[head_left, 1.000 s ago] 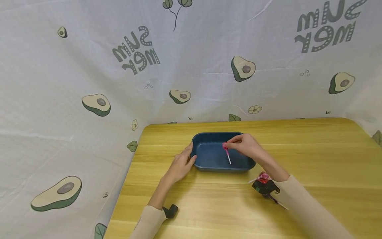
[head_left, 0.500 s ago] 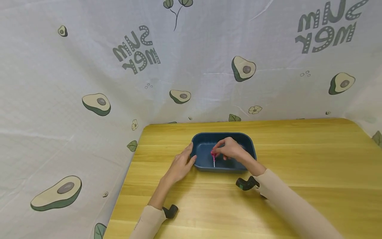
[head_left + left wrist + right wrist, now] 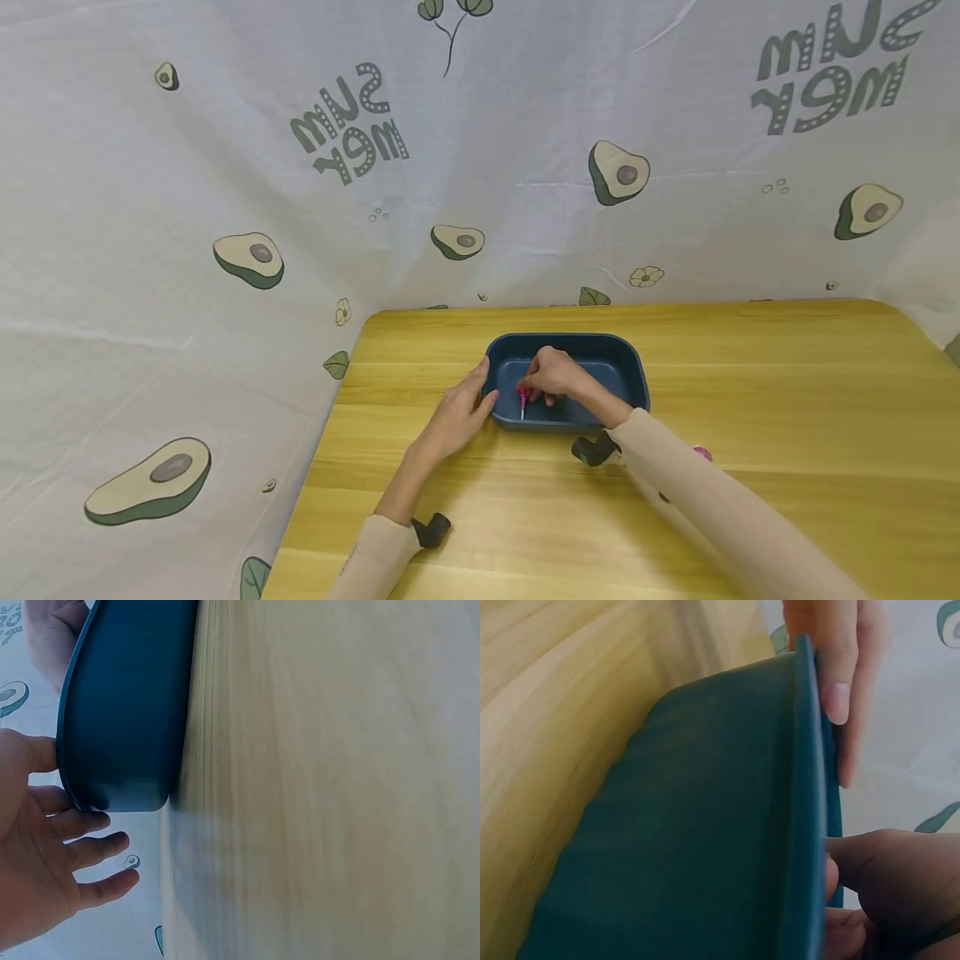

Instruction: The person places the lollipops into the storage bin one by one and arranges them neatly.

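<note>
A dark blue rectangular tray [image 3: 615,363] sits on the wooden table. My left hand [image 3: 453,417] rests at its left end, thumb and fingertips against the rim, the other fingers spread out in the left wrist view. Inside the tray, my right hand [image 3: 557,375] pinches a lollipop [image 3: 522,403] by its pink-wrapped head, near the left side. The lollipop's white stick points toward the front wall. In the right wrist view, the tray's wall [image 3: 697,795] hides the lollipop and part of the right fingertips.
A pink-wrapped candy [image 3: 702,452] peeks out from behind the right sleeve [image 3: 697,492], which covers most of it. Black wrist devices sit at the left cuff [image 3: 431,531] and right cuff [image 3: 592,450]. A white avocado-print cloth [image 3: 525,167] hangs behind the table [image 3: 787,400].
My right hand has carried the lollipop leftward and lower into the tray, from its right half to its left. The left hand has stayed at the tray's left end.
</note>
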Action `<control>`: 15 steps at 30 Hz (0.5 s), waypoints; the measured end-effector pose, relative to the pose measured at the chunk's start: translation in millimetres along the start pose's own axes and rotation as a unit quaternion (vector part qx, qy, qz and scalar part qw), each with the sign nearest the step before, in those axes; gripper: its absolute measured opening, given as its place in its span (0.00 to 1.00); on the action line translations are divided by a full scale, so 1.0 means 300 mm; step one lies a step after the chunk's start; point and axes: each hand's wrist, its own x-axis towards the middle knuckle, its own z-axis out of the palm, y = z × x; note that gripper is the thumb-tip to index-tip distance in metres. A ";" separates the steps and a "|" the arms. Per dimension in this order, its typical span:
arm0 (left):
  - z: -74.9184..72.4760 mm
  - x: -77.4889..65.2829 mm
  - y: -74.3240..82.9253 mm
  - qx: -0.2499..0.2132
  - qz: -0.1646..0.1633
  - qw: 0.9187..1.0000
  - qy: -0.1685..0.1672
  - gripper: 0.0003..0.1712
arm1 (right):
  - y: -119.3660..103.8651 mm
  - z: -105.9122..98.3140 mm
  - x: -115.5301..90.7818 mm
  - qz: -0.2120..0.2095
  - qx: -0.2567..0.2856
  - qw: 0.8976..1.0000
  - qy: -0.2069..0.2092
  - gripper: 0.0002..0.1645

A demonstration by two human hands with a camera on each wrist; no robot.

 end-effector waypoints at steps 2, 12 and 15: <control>0.001 0.000 0.003 0.001 -0.002 1.000 -0.002 0.37 | 0.005 0.002 0.004 0.004 -0.005 1.000 -0.002 0.12; 0.003 0.000 0.009 -0.007 -0.012 1.000 -0.005 0.37 | 0.008 -0.030 -0.031 0.019 -0.032 0.999 0.020 0.18; 0.003 0.000 0.008 -0.008 -0.012 1.000 -0.002 0.37 | 0.017 -0.078 -0.079 0.012 -0.045 0.998 0.049 0.21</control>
